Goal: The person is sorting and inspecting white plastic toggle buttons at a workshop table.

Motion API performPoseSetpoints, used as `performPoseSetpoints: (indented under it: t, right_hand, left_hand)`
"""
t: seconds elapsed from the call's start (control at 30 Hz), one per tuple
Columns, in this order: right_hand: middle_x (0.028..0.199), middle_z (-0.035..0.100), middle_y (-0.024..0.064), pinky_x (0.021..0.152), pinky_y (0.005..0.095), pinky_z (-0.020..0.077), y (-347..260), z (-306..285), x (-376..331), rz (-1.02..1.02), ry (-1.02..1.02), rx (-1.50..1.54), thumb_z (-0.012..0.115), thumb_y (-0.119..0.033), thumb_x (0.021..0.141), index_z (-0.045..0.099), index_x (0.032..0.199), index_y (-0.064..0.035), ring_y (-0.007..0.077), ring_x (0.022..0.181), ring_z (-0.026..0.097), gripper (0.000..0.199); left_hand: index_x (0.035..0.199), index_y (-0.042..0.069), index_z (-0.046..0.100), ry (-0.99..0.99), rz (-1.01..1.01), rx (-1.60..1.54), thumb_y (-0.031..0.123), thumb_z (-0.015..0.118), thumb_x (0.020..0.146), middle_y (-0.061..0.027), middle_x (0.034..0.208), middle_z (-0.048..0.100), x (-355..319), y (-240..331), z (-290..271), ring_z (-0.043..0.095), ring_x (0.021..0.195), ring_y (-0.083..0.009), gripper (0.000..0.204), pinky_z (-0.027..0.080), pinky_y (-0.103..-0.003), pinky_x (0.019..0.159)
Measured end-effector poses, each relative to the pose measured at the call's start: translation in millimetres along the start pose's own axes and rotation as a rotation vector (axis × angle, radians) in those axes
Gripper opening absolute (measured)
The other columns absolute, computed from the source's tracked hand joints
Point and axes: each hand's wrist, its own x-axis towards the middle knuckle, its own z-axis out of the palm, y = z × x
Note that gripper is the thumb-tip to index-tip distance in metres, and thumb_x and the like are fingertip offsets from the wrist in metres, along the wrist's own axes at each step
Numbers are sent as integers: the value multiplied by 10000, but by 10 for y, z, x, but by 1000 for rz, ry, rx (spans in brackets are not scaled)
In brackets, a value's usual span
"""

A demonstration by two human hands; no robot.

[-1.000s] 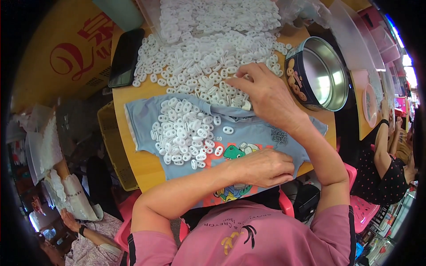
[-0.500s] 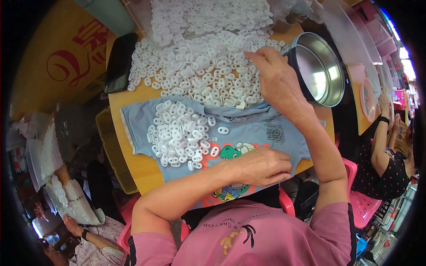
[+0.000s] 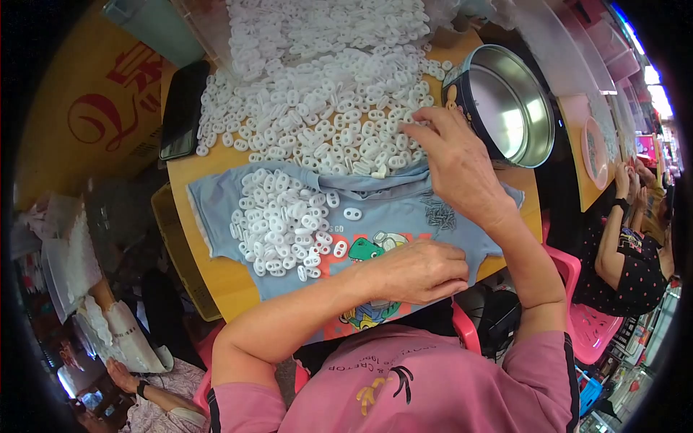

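Observation:
My right hand [image 3: 463, 160] reaches over the right edge of a big pile of white oval plastic pieces with two holes [image 3: 325, 94]. Its thumb and forefinger are apart, the tips close to the pieces there. Low over a light blue T-shirt [image 3: 397, 195] spread on the table, my left hand [image 3: 426, 270] has curled fingers; whatever is in them is hidden. A smaller heap of the same white pieces [image 3: 278, 224] lies on the shirt, with a few single ones beside it. Near my right wrist rests a little pile of thin grey metal pins [image 3: 439, 212].
A round metal tin [image 3: 509, 108] stands at the table's right. A black phone [image 3: 184, 112] lies at the left edge, near a yellow carton [image 3: 79, 79] and a greenish container [image 3: 155, 32]. Other people sit at both sides; a pink chair [image 3: 567, 303] is on the right.
My right hand has come down a little toward me, along the pile's right edge, and its thumb and forefinger show apart. My left hand remains curled over the shirt. The whole view has shifted slightly.

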Motion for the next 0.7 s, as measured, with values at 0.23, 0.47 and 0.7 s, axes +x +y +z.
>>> performPoseSetpoints:
  t: [0.23, 0.47, 0.7]
  right_hand:
    - [1185, 580, 142, 867, 395, 490, -23, 19, 3, -121, -62, 56, 529, 95, 765, 663, 1144, -58, 336, 1050, 562, 430]
    - [1180, 579, 149, 893, 411, 475, 27, 157, 181, -11, 127, 55, 521, 96, 757, 634, 1175, -45, 354, 1054, 554, 456]
    - [1166, 584, 130, 887, 422, 479, -96, 224, 154, -150, -41, 79, 540, 89, 722, 644, 1147, -52, 345, 1057, 547, 460]
  left_hand:
    - [906, 8, 602, 9, 17, 9, 153, 618, 928, -119, 830, 544, 12, 0, 1, 585, 799, -292, 148, 484, -415, 690]
    - [904, 9, 600, -15, -13, 2, 150, 614, 931, -117, 832, 542, 4, 1, -14, 585, 803, -292, 143, 483, -412, 695]
    - [907, 13, 600, -11, 0, 5, 152, 619, 928, -116, 838, 543, -6, -3, -8, 586, 808, -290, 141, 480, -411, 691]
